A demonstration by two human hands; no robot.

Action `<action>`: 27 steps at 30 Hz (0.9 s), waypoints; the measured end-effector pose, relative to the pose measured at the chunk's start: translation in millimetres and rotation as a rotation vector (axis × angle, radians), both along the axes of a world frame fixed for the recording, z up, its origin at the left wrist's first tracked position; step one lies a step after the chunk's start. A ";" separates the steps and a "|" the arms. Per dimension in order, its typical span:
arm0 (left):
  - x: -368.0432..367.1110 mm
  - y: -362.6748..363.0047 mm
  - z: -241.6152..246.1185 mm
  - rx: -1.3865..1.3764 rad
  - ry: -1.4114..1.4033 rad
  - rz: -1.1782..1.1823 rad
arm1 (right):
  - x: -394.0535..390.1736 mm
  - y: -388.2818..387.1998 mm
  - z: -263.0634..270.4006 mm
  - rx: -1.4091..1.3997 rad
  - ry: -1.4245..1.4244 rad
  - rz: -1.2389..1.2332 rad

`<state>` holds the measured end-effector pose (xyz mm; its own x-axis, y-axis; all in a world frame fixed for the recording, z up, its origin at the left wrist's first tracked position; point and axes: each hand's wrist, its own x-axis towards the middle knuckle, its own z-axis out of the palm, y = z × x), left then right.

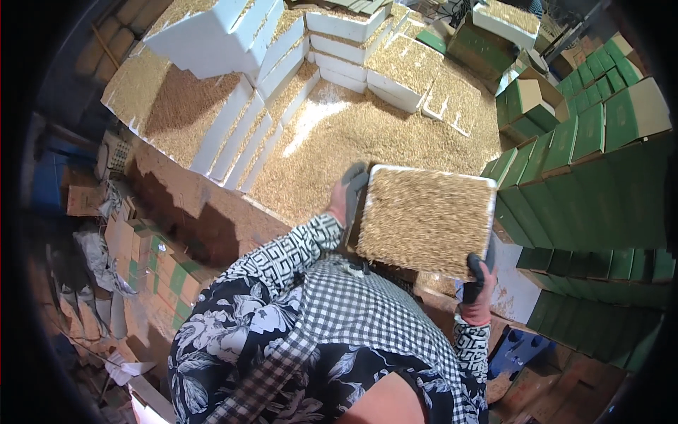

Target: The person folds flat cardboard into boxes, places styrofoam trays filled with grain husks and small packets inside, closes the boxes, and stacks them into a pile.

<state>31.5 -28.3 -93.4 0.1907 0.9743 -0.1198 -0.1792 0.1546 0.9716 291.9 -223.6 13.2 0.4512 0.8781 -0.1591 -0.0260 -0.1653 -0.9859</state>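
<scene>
A white foam box (431,220), heaped to the rim with tan husks, is held in front of my apron. My left hand (352,191), in a dark-palmed glove, grips its left side near the far corner. At the near right corner, my right hand (481,283) holds the box with a gloved thumb over the rim. The fingers of both hands are partly hidden by the box. Beyond it spreads a wide bed of loose husks (339,143).
Stacked white foam boxes (339,47) filled with husks rise behind and left of the bed. Rows of green cartons (577,185) stand close on the right. An open green carton (529,100) sits at the back right. Flattened cardboard (164,265) lies at the left.
</scene>
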 end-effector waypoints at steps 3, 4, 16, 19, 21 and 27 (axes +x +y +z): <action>-18.4 5.5 -0.4 -0.319 -0.604 0.149 | -39.3 42.4 3.5 0.007 0.108 0.112; -32.3 18.7 -11.0 -0.008 -0.202 0.160 | -39.5 45.5 -6.2 -0.018 0.153 0.089; 0.5 370.5 158.8 1.167 1.837 0.504 | -62.3 44.4 -51.8 -0.155 -1.025 0.032; -17.1 426.2 176.1 1.268 1.962 0.540 | -65.0 34.1 -43.1 0.105 -0.896 0.089; -23.8 438.2 184.3 1.050 2.041 0.282 | -56.6 21.4 -36.1 0.092 -0.900 -0.014; -17.9 443.6 201.8 0.878 2.130 -0.087 | 40.7 -56.6 -32.2 -0.295 -0.571 -0.858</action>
